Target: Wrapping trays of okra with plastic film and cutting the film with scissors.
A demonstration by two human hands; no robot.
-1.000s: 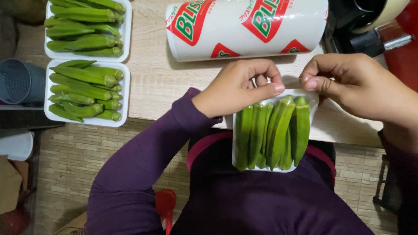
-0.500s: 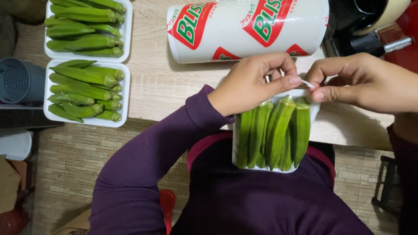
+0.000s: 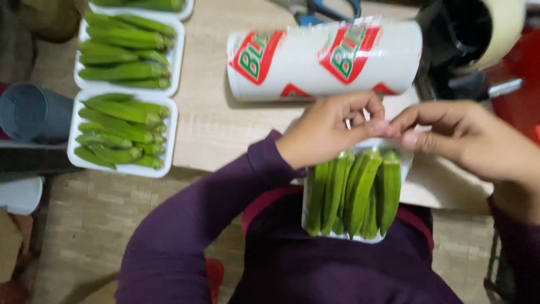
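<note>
Okra tray point(image 3: 315, 222): white foam tray, filled with a single row of green okra pods point(image 3: 355, 191) lying lengthwise. It rests half on the near edge of the table point(image 3: 214, 126) and half against the person's body, directly below both hands.
Left hand point(image 3: 323, 132): fingers curled, thumb and forefinger pinched narrow on a thin edge of clear film at the tray's far rim. The sleeve is dark purple.
Right hand point(image 3: 467, 141): fingertips pinched narrow, meeting the left hand's fingertips at the same point above the tray's far rim. What sits between them is too thin and blurred to tell for certain; it appears to be the film's edge.
Step in hand, judged: parting or drawing out the film's free edge over the tray.
Doing it well, judged: keep the pinch light and at the very edge so the film does not bunch; keep the tray level against the body so the pods stay in their row; draw evenly with both hands so the film lies flat.
Risk, judged: the tray overhangs the table and could tip if pressed on its near end.
Film roll point(image 3: 323, 59): large white roll with red and green print, lying on its side on the table just beyond the hands.
Further trays: two more white trays of okra point(image 3: 121, 132) on the table, well to the left, uncovered as far as can be seen.
Grey cup point(image 3: 31, 112): at the far left, beside those trays.
</note>
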